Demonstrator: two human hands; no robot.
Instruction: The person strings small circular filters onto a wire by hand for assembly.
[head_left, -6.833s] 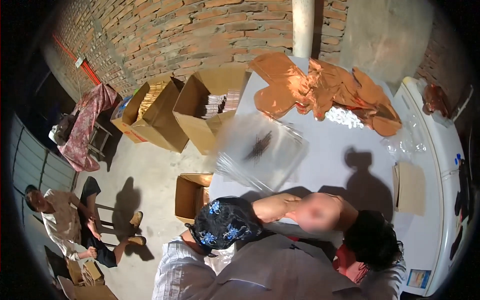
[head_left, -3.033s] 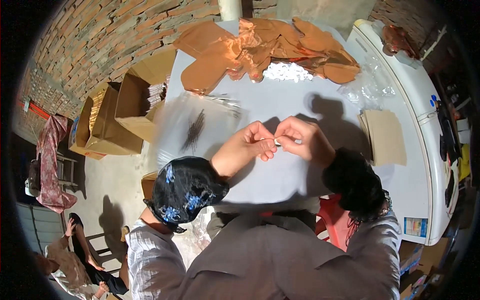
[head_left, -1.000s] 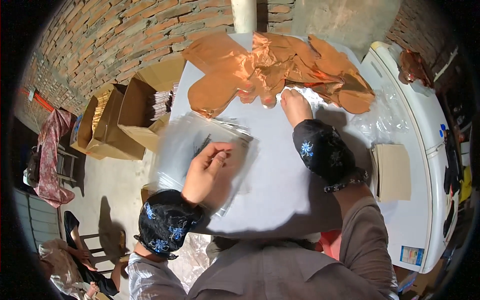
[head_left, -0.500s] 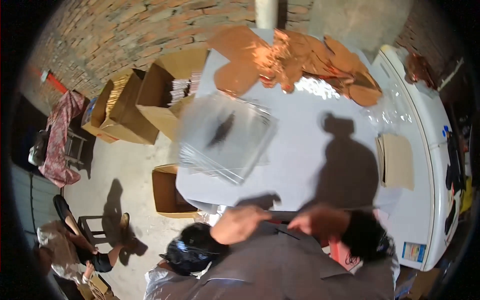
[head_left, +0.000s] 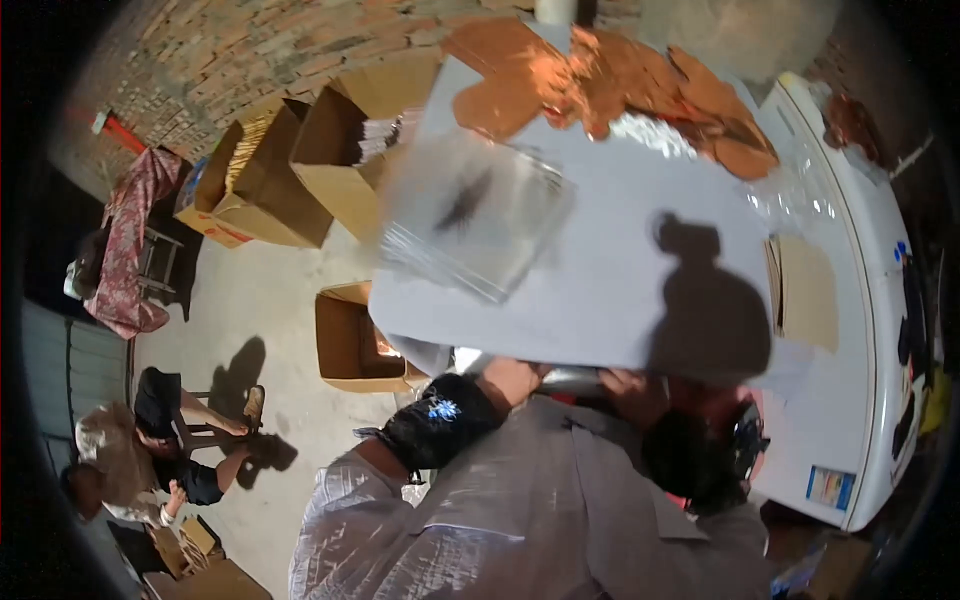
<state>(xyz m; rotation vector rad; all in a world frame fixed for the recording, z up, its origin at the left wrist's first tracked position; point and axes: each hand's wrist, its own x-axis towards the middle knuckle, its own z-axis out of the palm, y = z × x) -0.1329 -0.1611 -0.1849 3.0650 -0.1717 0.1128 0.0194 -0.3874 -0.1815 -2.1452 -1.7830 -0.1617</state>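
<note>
At the table's near edge, my left hand (head_left: 510,382) has its fingers closed and partly hidden, next to a grey shiny strip (head_left: 574,380). Across that strip, my right hand (head_left: 635,392) is also closed, blurred, with fingertips on its right end. What either hand grips I cannot make out. Black sleeve covers (head_left: 440,418) wrap both forearms. Beyond my hands is the white table (head_left: 600,310). A stack of clear plastic sheets or bags (head_left: 480,220) lies on its left side, a dark mark on it.
Copper-coloured foil pieces (head_left: 620,90) lie along the table's far side. Brown card sheets (head_left: 805,295) rest at the right, by a white appliance (head_left: 850,230). Cardboard boxes (head_left: 345,180) stand left, one smaller box (head_left: 345,340) nearer. A seated person (head_left: 120,450) is at lower left.
My hands have drawn closer to the table's near edge, and the left forearm reaches further forward. The table and boxes sit higher in the view. The seated person's legs have shifted slightly.
</note>
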